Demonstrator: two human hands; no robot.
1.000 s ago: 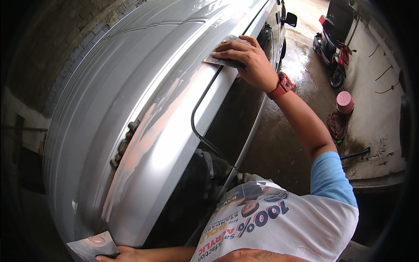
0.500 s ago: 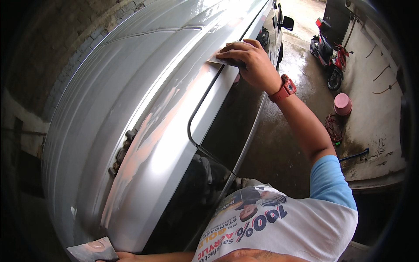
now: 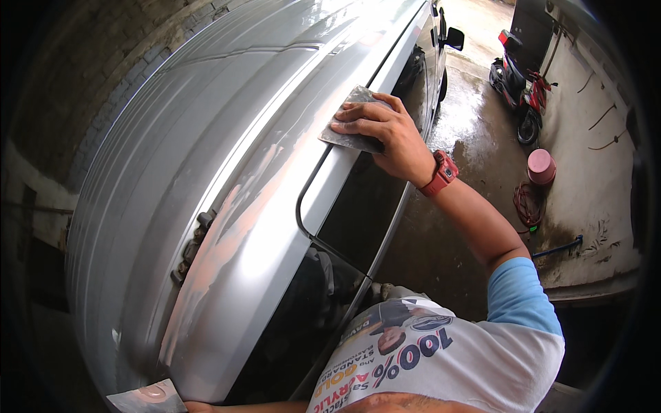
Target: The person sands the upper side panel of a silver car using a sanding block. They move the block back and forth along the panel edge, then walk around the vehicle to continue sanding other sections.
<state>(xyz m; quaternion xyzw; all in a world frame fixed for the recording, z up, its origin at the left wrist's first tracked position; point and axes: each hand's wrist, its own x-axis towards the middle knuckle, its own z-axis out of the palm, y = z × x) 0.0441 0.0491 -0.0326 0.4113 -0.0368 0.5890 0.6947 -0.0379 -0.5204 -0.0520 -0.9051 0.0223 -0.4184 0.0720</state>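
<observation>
Your right hand (image 3: 394,138) clamped on gray scraper (image 3: 354,141) against silver van (image 3: 227,158); left hand (image 3: 200,407) at pink-smeared plate (image 3: 146,399), grip mostly cropped, unclear.

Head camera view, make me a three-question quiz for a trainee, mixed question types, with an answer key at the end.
1. Multiple choice: which wrist wears the red watch? A) left B) right
2. True or false: the right hand holds a thin gray plate.
3. Fill in: the silver vehicle carries ____-colored streaks running toward that plate.

Key: 1. B; 2. true; 3. peach.
</observation>
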